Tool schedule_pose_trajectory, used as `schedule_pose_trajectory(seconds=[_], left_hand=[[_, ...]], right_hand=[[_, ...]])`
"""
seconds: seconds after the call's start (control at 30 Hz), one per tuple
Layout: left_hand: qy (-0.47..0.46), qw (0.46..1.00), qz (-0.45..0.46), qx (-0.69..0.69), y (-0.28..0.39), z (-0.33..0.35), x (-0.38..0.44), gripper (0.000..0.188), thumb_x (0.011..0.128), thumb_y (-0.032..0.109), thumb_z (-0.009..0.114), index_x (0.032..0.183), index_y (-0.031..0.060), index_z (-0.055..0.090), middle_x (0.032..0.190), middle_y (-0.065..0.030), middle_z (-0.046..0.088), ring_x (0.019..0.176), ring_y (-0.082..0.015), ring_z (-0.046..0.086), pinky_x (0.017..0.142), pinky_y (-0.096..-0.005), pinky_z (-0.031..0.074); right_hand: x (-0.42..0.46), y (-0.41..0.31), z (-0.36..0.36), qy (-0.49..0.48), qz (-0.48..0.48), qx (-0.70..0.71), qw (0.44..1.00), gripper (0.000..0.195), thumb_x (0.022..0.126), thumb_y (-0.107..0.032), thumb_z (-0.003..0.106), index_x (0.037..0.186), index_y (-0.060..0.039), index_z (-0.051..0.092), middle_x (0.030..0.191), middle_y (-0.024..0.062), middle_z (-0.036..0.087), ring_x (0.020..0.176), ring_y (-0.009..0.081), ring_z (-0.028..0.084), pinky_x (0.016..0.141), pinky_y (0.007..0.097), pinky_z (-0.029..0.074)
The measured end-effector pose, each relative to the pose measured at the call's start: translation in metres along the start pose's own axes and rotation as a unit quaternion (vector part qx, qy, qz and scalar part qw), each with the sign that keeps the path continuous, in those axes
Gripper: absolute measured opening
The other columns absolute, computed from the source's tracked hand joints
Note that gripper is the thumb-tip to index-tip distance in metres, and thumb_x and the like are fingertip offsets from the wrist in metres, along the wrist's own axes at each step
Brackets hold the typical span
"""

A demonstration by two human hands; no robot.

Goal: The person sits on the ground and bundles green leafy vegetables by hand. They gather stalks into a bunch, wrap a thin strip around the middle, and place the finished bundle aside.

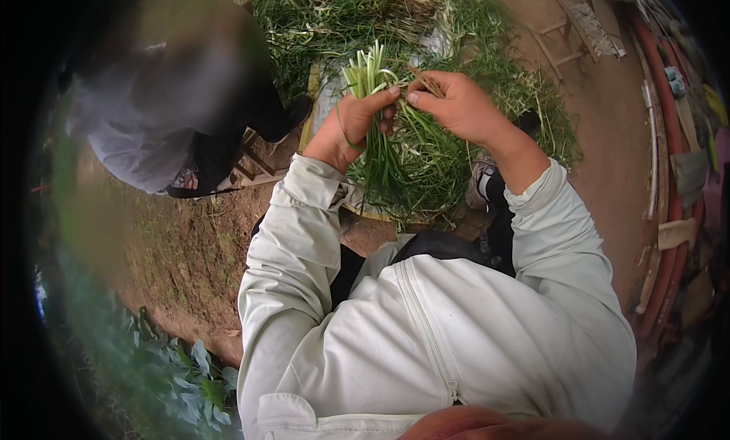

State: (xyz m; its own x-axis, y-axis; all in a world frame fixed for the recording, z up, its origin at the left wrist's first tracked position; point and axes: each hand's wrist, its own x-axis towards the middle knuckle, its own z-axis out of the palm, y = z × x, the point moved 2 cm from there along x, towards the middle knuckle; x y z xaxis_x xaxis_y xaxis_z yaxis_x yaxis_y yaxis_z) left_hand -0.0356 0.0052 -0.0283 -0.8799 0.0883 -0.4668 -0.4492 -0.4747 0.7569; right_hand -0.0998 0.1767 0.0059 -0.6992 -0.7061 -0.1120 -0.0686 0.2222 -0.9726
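My left hand (365,118) is closed around a bunch of green stalks with white ends (368,75). The pale ends point up and away from me, and the green leaves hang below the fist. Close beside it, my right hand (447,104) pinches brown dry strands (429,85) between thumb and fingers. Its fingertips are near a pale stalk that bends out of the bunch; whether they grip that too, I cannot tell. Beneath both hands lies a loose heap of green leaves (433,166) on a pale sheet with a yellow edge (311,106).
A person in grey (142,121) sits at the left by a wooden stool (256,161). More cut greens (342,18) lie beyond the hands. A wooden frame (570,38) stands at the upper right, red pipes (678,212) run along the right, and leafy plants (199,383) grow lower left.
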Motion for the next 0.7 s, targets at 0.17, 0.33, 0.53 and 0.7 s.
schedule_pose_trajectory(seconds=[0.17,0.33,0.53,0.7], left_hand=[[0.081,0.995,0.048,0.010,0.001,0.002,0.001,0.016,0.086,0.021,0.069,0.086,0.0079,0.059,0.067,0.0004,0.053,0.055,-0.0130,0.050,0.053,-0.0276,0.041],[0.091,0.993,0.076,0.015,0.001,-0.001,0.004,0.014,0.086,0.019,0.068,0.087,0.0063,0.061,0.066,0.0004,0.052,0.056,-0.0131,0.050,0.053,-0.0275,0.042],[0.076,0.993,0.064,-0.071,0.013,-0.030,0.009,0.016,0.088,0.021,0.066,0.087,0.0065,0.060,0.067,0.0005,0.049,0.057,-0.0132,0.048,0.057,-0.0291,0.043],[0.014,0.997,0.050,-0.065,0.014,-0.026,0.001,0.017,0.091,0.023,0.063,0.088,0.0069,0.059,0.068,0.0010,0.049,0.056,-0.0126,0.047,0.059,-0.0300,0.043]], right_hand=[[-0.010,-0.015,0.007,0.024,-0.122,-0.185,0.975,0.017,0.091,-0.016,0.059,0.095,0.0003,0.061,0.071,-0.0026,0.053,0.064,0.0065,0.046,0.058,0.0268,0.040],[-0.014,-0.016,0.002,-0.022,-0.085,-0.153,0.984,0.017,0.089,-0.016,0.060,0.094,-0.0002,0.062,0.075,-0.0011,0.056,0.068,0.0071,0.050,0.060,0.0281,0.042],[-0.024,-0.032,-0.029,0.026,-0.051,-0.024,0.998,0.016,0.089,-0.014,0.061,0.098,-0.0007,0.062,0.081,-0.0040,0.057,0.071,0.0034,0.048,0.065,0.0218,0.041],[-0.013,0.000,-0.074,0.121,-0.034,-0.245,0.961,0.020,0.084,-0.014,0.064,0.099,-0.0001,0.064,0.082,0.0022,0.062,0.074,0.0088,0.054,0.069,0.0271,0.045]])
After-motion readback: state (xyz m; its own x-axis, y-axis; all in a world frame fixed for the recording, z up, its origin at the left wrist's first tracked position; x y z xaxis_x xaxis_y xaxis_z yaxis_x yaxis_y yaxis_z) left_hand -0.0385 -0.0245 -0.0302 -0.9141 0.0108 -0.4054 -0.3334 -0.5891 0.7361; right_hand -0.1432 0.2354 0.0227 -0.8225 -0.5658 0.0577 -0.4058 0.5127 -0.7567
